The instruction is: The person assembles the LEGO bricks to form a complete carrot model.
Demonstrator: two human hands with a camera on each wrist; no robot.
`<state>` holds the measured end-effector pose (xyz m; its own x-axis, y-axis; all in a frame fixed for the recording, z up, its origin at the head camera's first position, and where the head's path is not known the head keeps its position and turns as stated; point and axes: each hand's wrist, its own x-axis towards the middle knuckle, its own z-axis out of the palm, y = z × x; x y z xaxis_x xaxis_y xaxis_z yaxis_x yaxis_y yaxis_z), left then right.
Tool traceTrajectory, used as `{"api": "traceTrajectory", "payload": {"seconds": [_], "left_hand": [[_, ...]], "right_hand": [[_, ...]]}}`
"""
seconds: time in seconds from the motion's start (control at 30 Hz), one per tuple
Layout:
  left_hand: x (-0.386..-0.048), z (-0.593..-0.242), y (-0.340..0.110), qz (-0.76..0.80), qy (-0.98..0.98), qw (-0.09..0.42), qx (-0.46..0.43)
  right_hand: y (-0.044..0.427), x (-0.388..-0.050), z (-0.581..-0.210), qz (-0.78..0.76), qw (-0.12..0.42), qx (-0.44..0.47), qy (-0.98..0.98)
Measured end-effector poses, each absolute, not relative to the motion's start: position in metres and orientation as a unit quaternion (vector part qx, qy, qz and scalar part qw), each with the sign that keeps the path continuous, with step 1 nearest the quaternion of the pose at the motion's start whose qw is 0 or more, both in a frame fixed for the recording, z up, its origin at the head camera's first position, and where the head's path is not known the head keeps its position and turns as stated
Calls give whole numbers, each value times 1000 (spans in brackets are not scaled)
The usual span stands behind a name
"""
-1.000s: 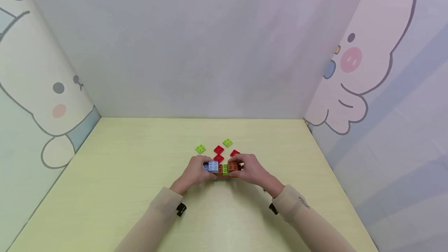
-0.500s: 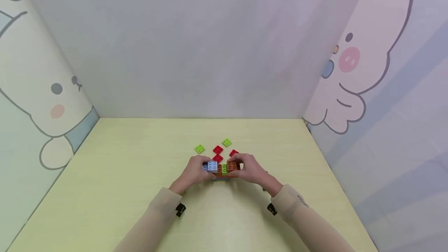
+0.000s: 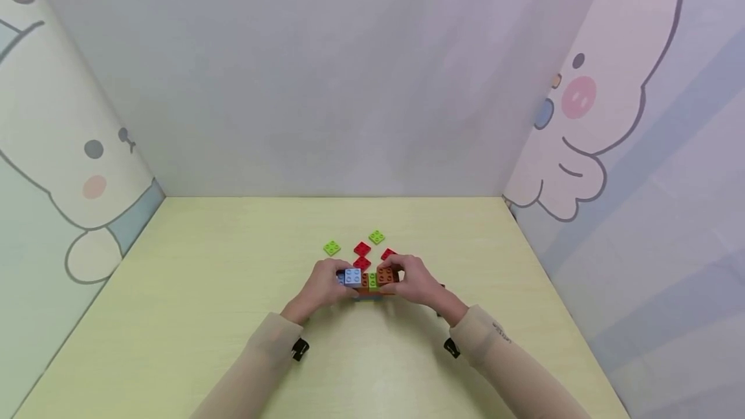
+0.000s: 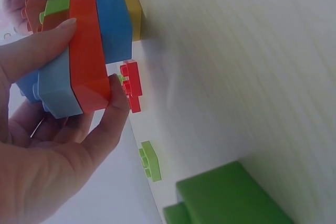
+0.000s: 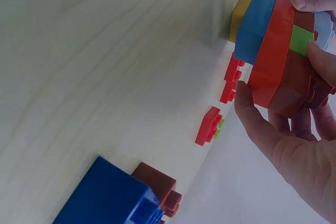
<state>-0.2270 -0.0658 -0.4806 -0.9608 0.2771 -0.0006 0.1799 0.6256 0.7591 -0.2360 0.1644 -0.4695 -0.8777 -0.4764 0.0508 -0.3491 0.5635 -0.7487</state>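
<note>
Both hands are on the build, and we have each one holding an end: left hand (image 3: 324, 283) curled round one side, right hand (image 3: 419, 282) curled round the other, the block build (image 3: 372, 282) squarely between them over the pale table (image 3: 204, 257). Is its weight on the tabletop? We cannot tell.

Up top we spot a light blue brick (image 3: 352, 276) by the left hand and a brown brick (image 3: 385, 275) between the right thumb and fingers, with a lime brick (image 3: 372, 281) showing between.

Over to the left wrist view, where we get the layers: yellow brick (image 4: 134, 14) lowest, blue brick (image 4: 114, 22) next, then a long orange-red layer (image 4: 88, 40), a left fingertip touching its lower end and the thumb lying along the side. From the right wrist, we see another fingertip at the opposite end.

Just beyond, we count three red plates (image 3: 362, 249) and two lime plates (image 3: 332, 248) lying loose. Nearer the wrists, we pick up a green brick (image 4: 231, 195) on the left, and a dark blue brick (image 5: 107, 192) on the right beside a smaller brown one.

Beige sleeves (image 3: 264, 354) frame it all; lettering marks the right cuff, too small for us to read.
</note>
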Motion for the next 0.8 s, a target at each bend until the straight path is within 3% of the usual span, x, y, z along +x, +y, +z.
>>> {"api": "traceTrajectory", "payload": {"seconds": [0.8], "left_hand": [[-226, -480, -67, 417, 898, 56, 131]], "right_hand": [[168, -238, -472, -385, 85, -244, 886]]}}
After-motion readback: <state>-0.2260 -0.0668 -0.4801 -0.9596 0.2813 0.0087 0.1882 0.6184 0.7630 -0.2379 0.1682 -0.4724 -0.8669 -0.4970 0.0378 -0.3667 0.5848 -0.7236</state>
